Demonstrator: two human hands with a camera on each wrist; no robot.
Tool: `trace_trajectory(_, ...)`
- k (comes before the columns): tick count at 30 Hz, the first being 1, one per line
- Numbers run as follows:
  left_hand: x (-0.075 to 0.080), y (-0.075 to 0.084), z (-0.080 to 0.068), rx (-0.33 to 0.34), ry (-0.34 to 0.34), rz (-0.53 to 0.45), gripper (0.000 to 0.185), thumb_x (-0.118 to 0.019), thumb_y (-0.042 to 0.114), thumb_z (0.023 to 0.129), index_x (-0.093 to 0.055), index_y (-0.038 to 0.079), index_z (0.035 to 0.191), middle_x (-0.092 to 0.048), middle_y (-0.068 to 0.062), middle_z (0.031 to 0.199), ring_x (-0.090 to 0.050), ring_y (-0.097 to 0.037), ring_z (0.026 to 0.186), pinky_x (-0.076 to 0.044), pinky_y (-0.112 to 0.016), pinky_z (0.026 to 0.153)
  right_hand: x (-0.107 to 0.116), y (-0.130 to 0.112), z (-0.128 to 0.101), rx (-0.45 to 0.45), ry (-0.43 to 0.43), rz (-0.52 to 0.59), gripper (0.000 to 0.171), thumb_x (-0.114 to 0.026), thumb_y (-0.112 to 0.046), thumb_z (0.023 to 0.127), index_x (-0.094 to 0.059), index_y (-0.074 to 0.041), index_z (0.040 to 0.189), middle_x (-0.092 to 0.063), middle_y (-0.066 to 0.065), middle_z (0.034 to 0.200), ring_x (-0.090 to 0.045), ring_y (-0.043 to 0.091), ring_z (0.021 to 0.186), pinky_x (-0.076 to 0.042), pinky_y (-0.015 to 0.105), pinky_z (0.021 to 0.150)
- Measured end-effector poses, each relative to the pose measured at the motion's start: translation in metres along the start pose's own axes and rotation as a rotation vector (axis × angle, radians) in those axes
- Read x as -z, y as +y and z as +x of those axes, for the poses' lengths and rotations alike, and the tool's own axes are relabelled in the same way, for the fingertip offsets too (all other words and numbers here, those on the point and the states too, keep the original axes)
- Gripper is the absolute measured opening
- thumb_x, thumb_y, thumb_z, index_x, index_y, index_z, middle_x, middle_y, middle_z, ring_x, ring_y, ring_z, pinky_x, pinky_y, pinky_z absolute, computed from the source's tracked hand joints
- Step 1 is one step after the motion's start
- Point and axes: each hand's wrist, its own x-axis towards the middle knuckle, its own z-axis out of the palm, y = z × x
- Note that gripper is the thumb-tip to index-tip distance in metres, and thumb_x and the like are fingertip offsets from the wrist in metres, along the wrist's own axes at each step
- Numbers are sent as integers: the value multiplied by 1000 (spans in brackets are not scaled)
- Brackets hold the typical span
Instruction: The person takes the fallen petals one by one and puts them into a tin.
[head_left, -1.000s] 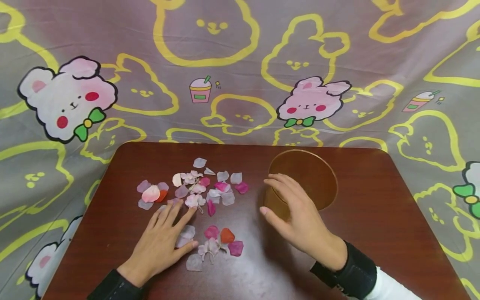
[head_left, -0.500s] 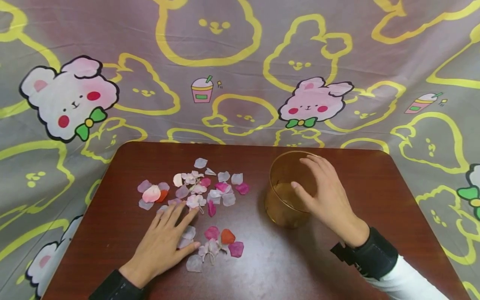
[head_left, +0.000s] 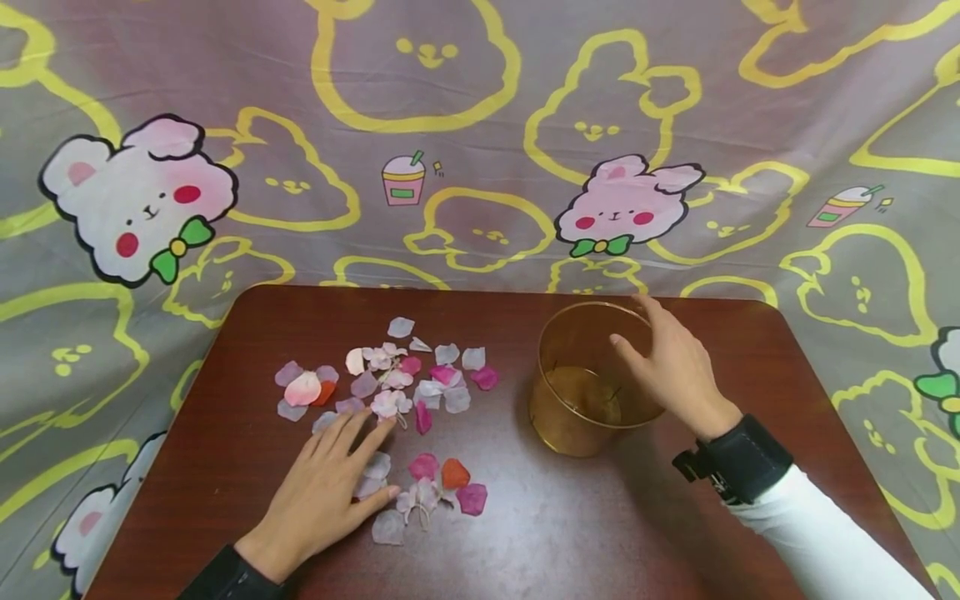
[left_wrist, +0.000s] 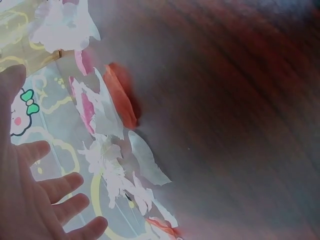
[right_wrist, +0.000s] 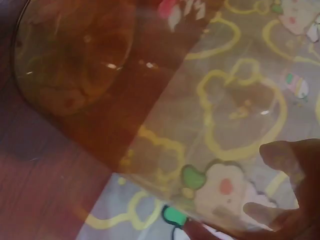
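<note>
Item: amber translucent cup (head_left: 592,383), standing upright on the dark wood bench (head_left: 675,533), right of centre, mouth open upward. We see nothing inside it beyond its tinted base.

Item: loose flower petals (head_left: 397,392), pink, white, magenta and orange, scattered flat on the bench to the left of the cup, well apart from it. A smaller cluster lies nearer the front edge, just beside the left thumb.

Our left hand (head_left: 330,492) lies palm down on the bench, fingers straight and spread, fingertips touching the near edge of the petal scatter; it grips nothing. The left wrist view shows the same spread fingers beside the petals.

Our right hand (head_left: 675,367) sits at the far right side of the cup's rim, fingers loosely extended, thumb toward the wall; whether it actually clasps the wall we cannot tell.

Relation: petals lie directly ahead of the left hand, the cup to their right under the right hand. The left hand is nearer the petals, the right nearer the cup.

Backdrop: cartoon-printed cloth (head_left: 480,125) behind the bench.
</note>
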Motion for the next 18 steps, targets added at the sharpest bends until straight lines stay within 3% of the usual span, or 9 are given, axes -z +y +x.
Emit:
trace_trajectory(6,2,1,0,0,9,-15,86,-71,64,82,-43,24,153,-47,-15,153,-41,-38,141,-37,-65,110,-4,6,7,-35,-26,-15,47,-63,-27,98,-54,-5,139,-68,21,128,-68,39,89,-50,50,65)
trace_trajectory(11,5,0,0,20,-10,-14,87,-73,63,82,-44,22,153,-48,-16,152,-42,-38,140,-38,-66,110,-7,8,9,-21,-3,-31,35,-59,-16,100,-59,-1,132,-72,22,107,-52,25,59,-34,34,48)
trace_trajectory(13,6,-1,1,26,-13,-10,87,-73,62,82,-45,21,152,-48,-16,152,-43,-38,140,-38,-65,110,-8,9,10,-16,5,-30,31,-56,-12,101,-60,-1,129,-72,21,99,-49,23,56,-31,31,47)
trace_trajectory(18,8,-6,0,30,-12,-16,83,-73,59,84,-47,18,150,-48,-18,151,-45,-39,139,-39,-65,109,-10,10,11,-19,9,-36,21,-50,-7,102,-62,-3,119,-71,18,94,-59,28,62,-35,32,48)
